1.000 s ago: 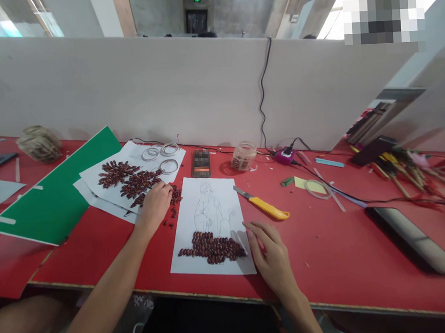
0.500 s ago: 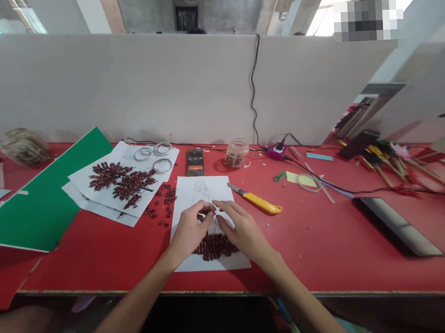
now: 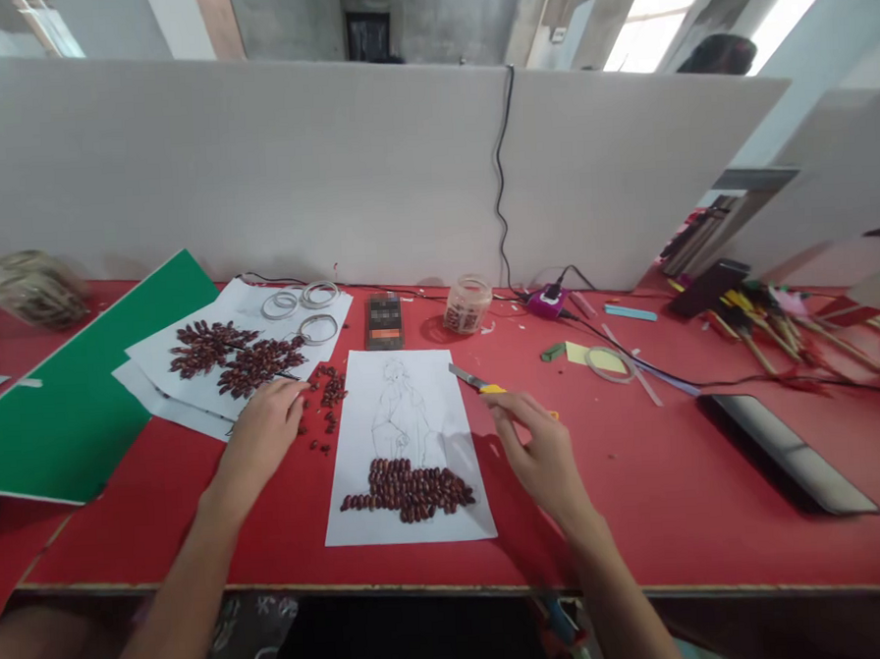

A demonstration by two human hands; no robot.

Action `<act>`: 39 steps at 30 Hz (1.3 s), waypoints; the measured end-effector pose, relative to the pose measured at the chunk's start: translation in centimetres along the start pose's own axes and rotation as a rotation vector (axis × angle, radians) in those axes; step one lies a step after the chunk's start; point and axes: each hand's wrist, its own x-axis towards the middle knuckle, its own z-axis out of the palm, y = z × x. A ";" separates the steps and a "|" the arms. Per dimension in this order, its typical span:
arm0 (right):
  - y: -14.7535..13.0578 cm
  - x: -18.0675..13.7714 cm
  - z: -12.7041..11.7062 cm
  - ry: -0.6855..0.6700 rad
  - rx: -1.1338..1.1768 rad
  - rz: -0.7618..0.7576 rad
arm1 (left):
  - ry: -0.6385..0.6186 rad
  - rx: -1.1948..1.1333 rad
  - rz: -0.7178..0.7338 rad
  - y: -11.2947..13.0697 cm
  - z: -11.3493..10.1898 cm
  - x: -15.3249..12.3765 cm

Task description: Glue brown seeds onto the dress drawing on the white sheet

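A white sheet (image 3: 407,410) with a pencil figure lies on the red table (image 3: 639,476); dark red beans (image 3: 411,488) cover the figure's lower part. My left hand (image 3: 263,439) rests palm down at the sheet's left, fingertips curled onto loose beans (image 3: 324,399) scattered on the table. My right hand (image 3: 539,447) hovers to the right of the sheet, fingers loosely apart, just over the yellow utility knife (image 3: 479,382), holding nothing that I can see.
White papers (image 3: 192,377) bearing more bean clusters lie at left on a green board (image 3: 75,398), with tape rings (image 3: 302,302) behind. A small jar (image 3: 466,304), a pink charger (image 3: 547,299), cables, sticks (image 3: 772,332) and a dark flat device (image 3: 786,449) sit to the right.
Both hands left the drawing. My left hand moved left to the loose beans; my right hand moved right, over the knife.
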 end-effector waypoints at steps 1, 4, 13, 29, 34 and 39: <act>-0.3 0.5 -0.3 -0.042 -0.009 -0.032 | -0.033 0.025 0.017 -0.7 -0.2 1.0; -1.0 2.6 -0.7 -0.167 0.000 -0.138 | -0.139 0.050 0.092 -1.2 0.4 4.0; 1.5 5.0 4.1 -0.185 0.099 -0.211 | -0.212 0.146 0.063 -0.6 4.0 6.9; 0.5 3.3 6.5 -0.188 0.200 -0.296 | -0.242 -1.060 -0.063 7.2 5.7 4.3; 0.2 3.0 7.1 -0.240 0.281 -0.284 | -0.348 -1.249 -0.132 8.2 6.9 3.6; 0.4 2.7 7.7 -0.165 0.286 -0.243 | -0.393 -1.285 -0.175 8.3 6.9 3.4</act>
